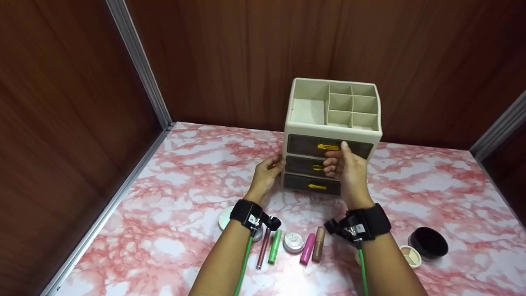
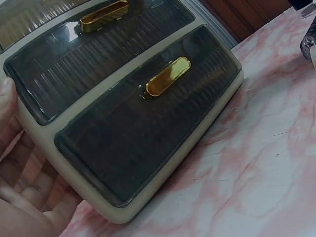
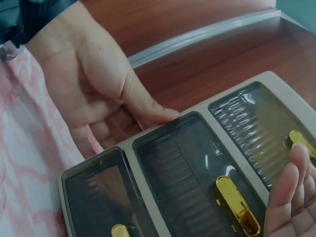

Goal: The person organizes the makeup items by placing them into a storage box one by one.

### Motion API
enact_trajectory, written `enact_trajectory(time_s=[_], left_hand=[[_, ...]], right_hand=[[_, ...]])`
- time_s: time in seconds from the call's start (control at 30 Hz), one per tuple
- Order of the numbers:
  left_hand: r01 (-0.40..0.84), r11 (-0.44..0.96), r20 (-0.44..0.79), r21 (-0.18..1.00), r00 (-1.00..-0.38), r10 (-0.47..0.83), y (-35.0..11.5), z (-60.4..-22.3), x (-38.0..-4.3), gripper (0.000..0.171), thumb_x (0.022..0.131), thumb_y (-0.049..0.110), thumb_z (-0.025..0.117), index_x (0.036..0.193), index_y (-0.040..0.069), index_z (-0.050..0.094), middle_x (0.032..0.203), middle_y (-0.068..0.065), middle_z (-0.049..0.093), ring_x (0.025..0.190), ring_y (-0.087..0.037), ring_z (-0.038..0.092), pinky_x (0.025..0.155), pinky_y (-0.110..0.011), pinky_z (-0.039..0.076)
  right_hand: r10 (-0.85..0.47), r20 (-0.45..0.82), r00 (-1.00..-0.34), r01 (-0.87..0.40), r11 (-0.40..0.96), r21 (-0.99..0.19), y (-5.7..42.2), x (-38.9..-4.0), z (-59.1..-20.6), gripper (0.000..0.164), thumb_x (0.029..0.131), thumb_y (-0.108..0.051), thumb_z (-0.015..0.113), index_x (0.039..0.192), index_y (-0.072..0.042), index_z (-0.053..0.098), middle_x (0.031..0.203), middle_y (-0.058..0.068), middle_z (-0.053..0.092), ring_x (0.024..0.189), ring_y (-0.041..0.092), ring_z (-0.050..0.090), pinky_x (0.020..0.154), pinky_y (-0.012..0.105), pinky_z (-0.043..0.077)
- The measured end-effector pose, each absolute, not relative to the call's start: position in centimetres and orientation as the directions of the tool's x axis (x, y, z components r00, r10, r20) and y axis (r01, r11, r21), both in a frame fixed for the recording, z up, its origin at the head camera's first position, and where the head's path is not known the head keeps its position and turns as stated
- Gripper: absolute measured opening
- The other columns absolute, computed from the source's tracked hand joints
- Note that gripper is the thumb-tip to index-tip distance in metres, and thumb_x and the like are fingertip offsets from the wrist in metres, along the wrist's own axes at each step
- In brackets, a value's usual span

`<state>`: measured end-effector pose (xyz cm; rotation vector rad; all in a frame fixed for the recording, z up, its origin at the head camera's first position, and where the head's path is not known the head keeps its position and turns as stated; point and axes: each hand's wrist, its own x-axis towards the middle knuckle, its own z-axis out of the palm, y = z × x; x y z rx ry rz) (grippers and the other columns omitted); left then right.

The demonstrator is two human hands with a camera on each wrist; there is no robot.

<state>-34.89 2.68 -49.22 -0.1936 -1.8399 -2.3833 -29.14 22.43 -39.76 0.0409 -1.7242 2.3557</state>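
A cream drawer organizer (image 1: 333,130) stands on the marbled table, with three smoky see-through drawers and gold handles. All its drawers are closed. At its left side is my left hand (image 1: 266,174); the right wrist view shows that thumb (image 3: 160,114) touching the front edge while the other fingers lie loosely bent along the side. My right hand (image 1: 349,172) is in front of the drawers, thumb raised and fingers loosely bent, holding nothing. Its fingertips (image 3: 291,182) overlap the area near the top gold handle (image 3: 300,142) in the right wrist view.
Between my forearms lie a dark red slim tube (image 1: 264,248), a green tube (image 1: 275,246), a round clear-lidded jar (image 1: 294,241), a pink tube (image 1: 307,248) and a brown tube (image 1: 318,244). Right of them are a small round palette (image 1: 411,256) and a black round container (image 1: 428,243).
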Motion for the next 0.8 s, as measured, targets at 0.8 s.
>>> enact_trajectory(time_s=[0.8], left_hand=[[0.15, -0.336, 0.153, 0.93, -0.988, -0.018, 2.5, -49.6, -34.9, 0.029, 0.091, 0.009, 0.069, 0.115, -0.007, 0.067, 0.102, -0.011, 0.07, 0.085, -0.015, 0.065, 0.08, -0.035, 0.054]], right_hand=[[0.216, 0.197, -0.956, -0.262, -0.334, -0.905, 21.6, -28.0, -40.1, 0.036, 0.098, -0.022, 0.059, 0.084, 0.01, 0.069, 0.062, 0.01, 0.063, 0.047, 0.016, 0.057, 0.046, 0.025, 0.049]])
